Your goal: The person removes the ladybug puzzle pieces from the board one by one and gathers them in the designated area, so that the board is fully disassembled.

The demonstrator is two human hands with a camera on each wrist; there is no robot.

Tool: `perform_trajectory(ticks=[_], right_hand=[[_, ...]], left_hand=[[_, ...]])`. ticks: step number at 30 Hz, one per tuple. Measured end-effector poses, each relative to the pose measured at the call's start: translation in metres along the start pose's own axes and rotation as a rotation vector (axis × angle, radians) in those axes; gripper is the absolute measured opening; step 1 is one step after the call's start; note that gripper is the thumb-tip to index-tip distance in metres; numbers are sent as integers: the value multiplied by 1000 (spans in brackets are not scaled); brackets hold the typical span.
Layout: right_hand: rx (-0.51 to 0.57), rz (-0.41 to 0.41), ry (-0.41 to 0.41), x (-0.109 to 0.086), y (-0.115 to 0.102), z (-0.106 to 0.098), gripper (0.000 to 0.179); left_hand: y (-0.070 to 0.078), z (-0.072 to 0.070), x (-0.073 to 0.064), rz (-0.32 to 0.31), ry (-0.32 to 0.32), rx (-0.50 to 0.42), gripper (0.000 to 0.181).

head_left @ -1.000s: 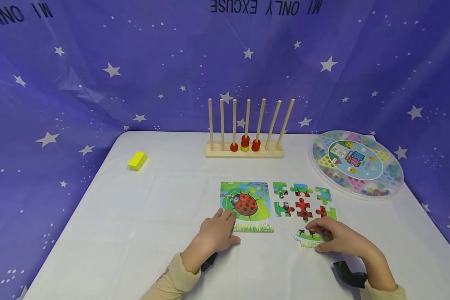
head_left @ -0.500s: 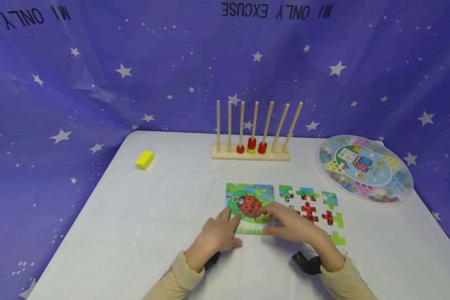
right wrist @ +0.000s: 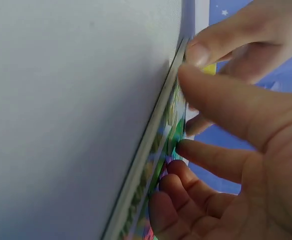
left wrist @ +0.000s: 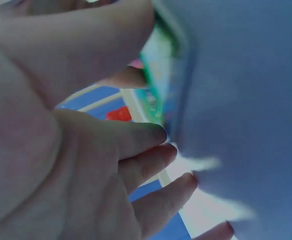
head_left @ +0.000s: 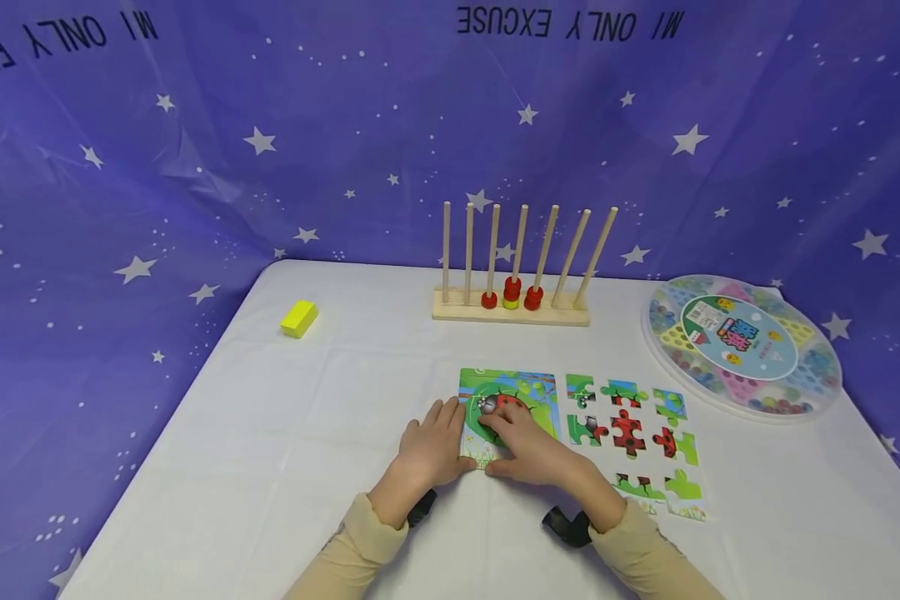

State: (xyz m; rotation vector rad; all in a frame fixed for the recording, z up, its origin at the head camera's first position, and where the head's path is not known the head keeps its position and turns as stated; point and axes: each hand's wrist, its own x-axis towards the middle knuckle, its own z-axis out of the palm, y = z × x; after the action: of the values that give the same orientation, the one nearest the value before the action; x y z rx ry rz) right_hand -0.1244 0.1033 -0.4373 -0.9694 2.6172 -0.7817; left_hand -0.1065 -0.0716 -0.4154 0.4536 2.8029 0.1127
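on the ladybird puzzle board [head_left: 528,392], both hands

We see the head view bright and evenly lit, with only soft shadows on the surface [head_left: 270,467] and its edges bowed by the lens. Both wrist views are blurred, the hands too close for focus.

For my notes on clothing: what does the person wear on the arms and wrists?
Both arms have long beige sleeves, left and right. A black wrist strap shows under each wrist, left and right. The fingers are bare.
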Motion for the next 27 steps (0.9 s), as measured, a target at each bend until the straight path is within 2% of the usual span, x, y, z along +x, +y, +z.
perform_trajectory(ticks=[5, 12, 22, 27], right_hand=[[7, 42, -14, 2, -3, 1, 66], [61, 97, -4, 5, 0, 1, 68], [136, 97, 40, 7, 2, 2, 68], [139, 87, 47, 7, 7, 0, 67]], left_hand=[[-2, 3, 4, -18, -20, 2, 82], [-1, 4, 6, -9, -4, 7, 83], [-4, 4, 6, -12, -1, 9, 84], [-6, 2, 7, -9, -6, 1, 84]])
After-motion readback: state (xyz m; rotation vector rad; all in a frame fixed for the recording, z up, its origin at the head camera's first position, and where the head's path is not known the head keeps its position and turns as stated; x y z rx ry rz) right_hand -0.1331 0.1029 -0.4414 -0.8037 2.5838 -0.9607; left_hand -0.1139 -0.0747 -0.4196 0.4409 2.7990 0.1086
